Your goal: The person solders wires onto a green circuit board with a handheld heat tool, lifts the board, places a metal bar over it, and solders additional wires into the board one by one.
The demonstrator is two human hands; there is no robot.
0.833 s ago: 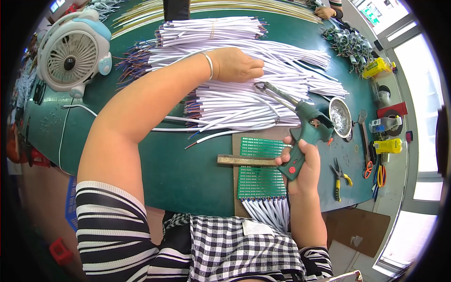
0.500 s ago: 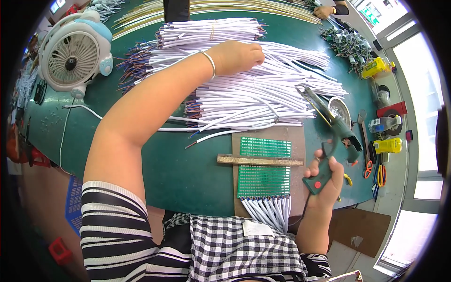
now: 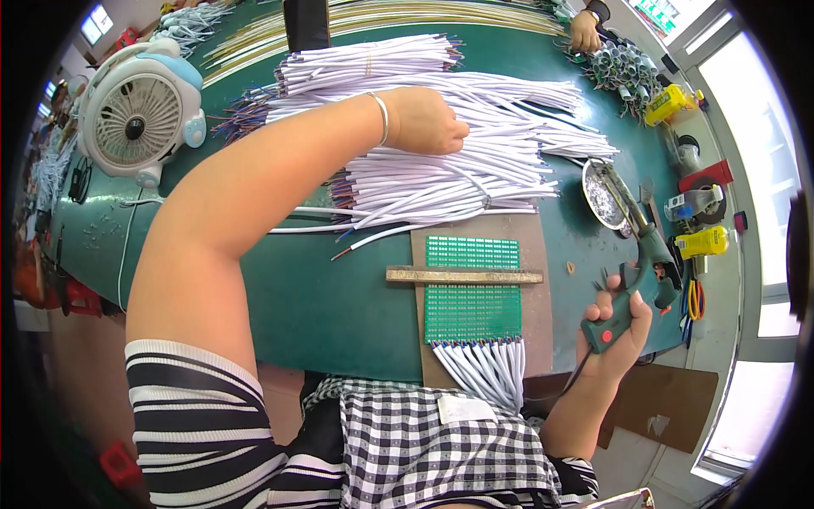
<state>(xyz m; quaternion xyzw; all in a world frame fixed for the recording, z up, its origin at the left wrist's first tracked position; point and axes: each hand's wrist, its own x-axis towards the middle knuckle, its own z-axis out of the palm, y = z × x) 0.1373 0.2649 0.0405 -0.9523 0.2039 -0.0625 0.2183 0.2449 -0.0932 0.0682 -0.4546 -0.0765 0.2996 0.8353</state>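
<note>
In my right hand [image 3: 619, 339] is a green soldering gun [image 3: 651, 248], gripped by its handle with the red button facing up. The gun's metal tip reaches over the rim of a small round metal dish [image 3: 599, 202]. My left hand [image 3: 421, 123] lies over a heap of white cables [image 3: 458, 182], its fingers curled down; whatever they pinch is hidden. Nearer to me is a green circuit board panel [image 3: 471, 316], crossed by a wooden strip [image 3: 465, 276]. A row of white wires [image 3: 485, 366] fans out from the panel's near edge. Beneath it sits a brown board [image 3: 532, 301].
A white and blue fan [image 3: 134, 127] stands at far left. Along the right edge are yellow bottles [image 3: 702, 243], a red box [image 3: 705, 176] and tools. Another person's hand [image 3: 585, 32] is at the far right, beside a pile of small parts [image 3: 626, 75].
My right hand has moved right with the soldering gun, whose tip went from beside the cables to the metal dish. My left hand has shifted slightly nearer over the cables.
</note>
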